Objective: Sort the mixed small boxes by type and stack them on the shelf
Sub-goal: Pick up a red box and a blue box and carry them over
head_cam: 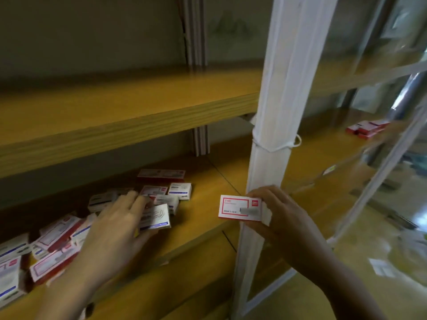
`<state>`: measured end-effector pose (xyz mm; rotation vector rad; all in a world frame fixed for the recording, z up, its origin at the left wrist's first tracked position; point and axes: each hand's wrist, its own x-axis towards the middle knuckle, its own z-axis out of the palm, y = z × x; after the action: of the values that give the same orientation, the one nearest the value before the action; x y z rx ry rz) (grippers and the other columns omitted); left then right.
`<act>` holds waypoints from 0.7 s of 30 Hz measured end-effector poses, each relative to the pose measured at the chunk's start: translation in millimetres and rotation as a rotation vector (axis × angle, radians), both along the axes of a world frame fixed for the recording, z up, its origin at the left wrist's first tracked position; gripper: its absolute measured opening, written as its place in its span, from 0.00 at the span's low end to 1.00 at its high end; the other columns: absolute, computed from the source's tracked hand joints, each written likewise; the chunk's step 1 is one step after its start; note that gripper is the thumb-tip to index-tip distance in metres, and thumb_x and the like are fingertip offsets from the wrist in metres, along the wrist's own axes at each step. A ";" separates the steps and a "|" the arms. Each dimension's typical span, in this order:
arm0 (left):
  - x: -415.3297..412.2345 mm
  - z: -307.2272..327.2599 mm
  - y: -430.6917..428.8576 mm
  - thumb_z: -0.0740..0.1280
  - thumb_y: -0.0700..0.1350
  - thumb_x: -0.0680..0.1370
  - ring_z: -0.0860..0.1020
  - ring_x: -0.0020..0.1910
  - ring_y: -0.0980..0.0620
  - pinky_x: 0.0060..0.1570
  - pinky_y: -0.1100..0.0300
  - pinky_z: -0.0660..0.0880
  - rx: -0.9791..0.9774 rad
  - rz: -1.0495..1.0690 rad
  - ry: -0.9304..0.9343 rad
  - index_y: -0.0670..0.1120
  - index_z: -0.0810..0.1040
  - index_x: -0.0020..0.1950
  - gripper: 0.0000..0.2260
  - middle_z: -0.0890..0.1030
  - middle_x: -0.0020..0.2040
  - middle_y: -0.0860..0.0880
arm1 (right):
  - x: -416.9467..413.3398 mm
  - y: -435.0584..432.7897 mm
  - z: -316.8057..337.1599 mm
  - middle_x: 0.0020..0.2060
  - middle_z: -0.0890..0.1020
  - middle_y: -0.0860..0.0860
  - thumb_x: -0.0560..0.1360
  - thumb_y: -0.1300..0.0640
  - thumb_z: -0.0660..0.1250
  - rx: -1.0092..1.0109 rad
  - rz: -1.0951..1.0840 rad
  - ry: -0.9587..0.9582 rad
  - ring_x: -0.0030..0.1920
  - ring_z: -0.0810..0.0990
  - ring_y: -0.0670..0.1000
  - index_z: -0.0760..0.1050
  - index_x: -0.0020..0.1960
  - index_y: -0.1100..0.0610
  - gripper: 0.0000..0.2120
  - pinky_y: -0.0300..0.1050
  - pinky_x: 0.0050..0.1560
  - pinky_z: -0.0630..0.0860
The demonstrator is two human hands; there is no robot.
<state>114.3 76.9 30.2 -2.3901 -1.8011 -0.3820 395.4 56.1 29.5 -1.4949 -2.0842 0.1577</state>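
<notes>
The fingers (260, 192) of the right hand (279, 213) are curled round one small box (238, 207), fingertips on its top edge and thumb under it. They hold it in the air just in front of the white post (282, 100). The box is a flat, oblong card carton. Its face is white with a thin red frame, a red square in the upper corner and a small grey picture low on the right.

Left of the post, the left hand (115, 232) lies with straight, spread fingers (136, 202) over the mixed pile (166, 195); they grip nothing that shows. The pile holds similar cartons, some red-trimmed and some white with a blue band, lying at all angles and partly on one another on the shelf (219, 176) of yellow, grained wood.

Beyond the post to the right, well apart from the pile, a close group of red boxes (367, 128) sits on the same level. The post is wrapped in pale cloth tied with cord.
</notes>
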 end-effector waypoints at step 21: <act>327.3 -0.1 -3.7 0.67 0.55 0.72 0.69 0.57 0.56 0.48 0.67 0.65 0.033 -0.136 -0.132 0.53 0.67 0.62 0.21 0.70 0.58 0.55 | 322.3 -15.6 8.7 0.52 0.67 0.38 0.71 0.49 0.65 0.002 -0.064 -0.033 0.51 0.69 0.38 0.66 0.60 0.46 0.19 0.31 0.40 0.69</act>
<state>441.6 73.2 30.1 -2.5267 -1.6726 -0.5925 717.7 40.5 38.2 -1.5712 -2.0586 0.1066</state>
